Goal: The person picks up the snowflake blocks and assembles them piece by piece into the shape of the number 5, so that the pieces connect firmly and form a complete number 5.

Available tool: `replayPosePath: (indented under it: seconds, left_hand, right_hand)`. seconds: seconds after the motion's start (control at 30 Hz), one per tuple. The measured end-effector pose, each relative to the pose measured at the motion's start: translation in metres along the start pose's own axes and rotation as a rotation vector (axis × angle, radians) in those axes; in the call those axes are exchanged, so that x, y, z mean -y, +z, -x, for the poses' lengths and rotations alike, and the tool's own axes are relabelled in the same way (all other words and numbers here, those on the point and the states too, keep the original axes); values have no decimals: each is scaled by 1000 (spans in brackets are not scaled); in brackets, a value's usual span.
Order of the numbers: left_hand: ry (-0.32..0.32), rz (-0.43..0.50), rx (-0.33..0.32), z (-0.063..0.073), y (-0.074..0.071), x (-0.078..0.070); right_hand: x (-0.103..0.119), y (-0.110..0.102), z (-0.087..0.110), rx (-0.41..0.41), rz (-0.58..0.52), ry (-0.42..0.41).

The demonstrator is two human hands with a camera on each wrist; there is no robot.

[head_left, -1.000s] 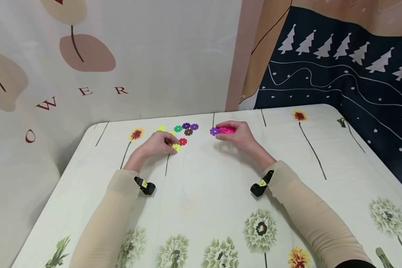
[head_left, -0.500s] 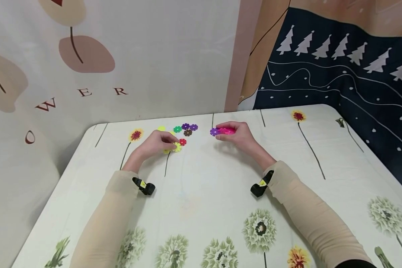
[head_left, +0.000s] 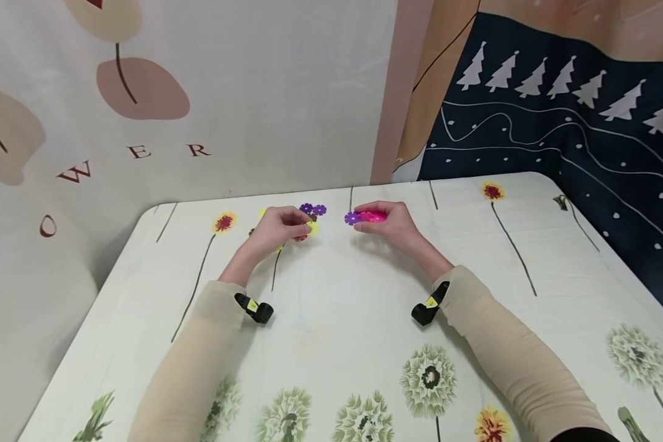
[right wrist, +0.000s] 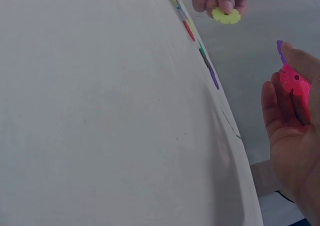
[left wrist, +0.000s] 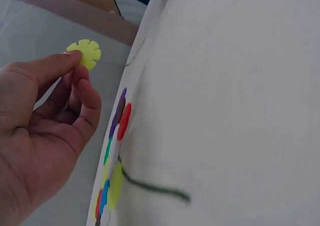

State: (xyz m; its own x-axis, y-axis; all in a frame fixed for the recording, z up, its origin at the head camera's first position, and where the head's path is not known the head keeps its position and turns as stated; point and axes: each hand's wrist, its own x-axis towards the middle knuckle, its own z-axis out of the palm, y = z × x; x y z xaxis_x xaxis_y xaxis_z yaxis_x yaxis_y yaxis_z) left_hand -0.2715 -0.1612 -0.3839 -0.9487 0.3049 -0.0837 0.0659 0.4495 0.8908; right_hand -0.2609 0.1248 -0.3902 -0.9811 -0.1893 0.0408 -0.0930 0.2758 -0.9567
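Between thumb and index finger, my left hand [head_left: 275, 232] pinches a yellow snowflake disc [left wrist: 91, 51], raised above the table in the left wrist view. My right hand [head_left: 396, 224] grips a small joined piece of pink snowflake discs [right wrist: 288, 80], with a purple disc [head_left: 352, 218] at its left end, pointing toward the left hand. A gap separates the yellow disc from this piece. Loose discs lie on the table beneath and behind the left hand, among them a purple one [head_left: 320, 210], a red one [left wrist: 125, 121] and a yellow one [left wrist: 115, 186]. The left hand partly hides the group in the head view.
The table bears a white cloth [head_left: 342, 294] printed with flowers and stems. Its far edge meets a pale hanging curtain [head_left: 287, 110]; a dark cloth with white trees [head_left: 497, 129] hangs at the right. Small black cameras [head_left: 259, 311] sit on both wrists.
My left hand has lifted the yellow disc and moved it rightward and slightly away, over the loose discs. The right hand stays nearly in place with its joined discs.
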Motion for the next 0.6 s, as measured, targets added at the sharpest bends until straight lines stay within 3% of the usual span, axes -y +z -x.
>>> replayPosePath:
  seconds: [0.33,0.6]
  left_hand:
    - [52,63,0,-3,20,-16]
    - [76,148,25,-5,29,-21]
  right_hand:
    - [-1,4,0,16,0,-9]
    - [-1,6,-1,30,13,-7]
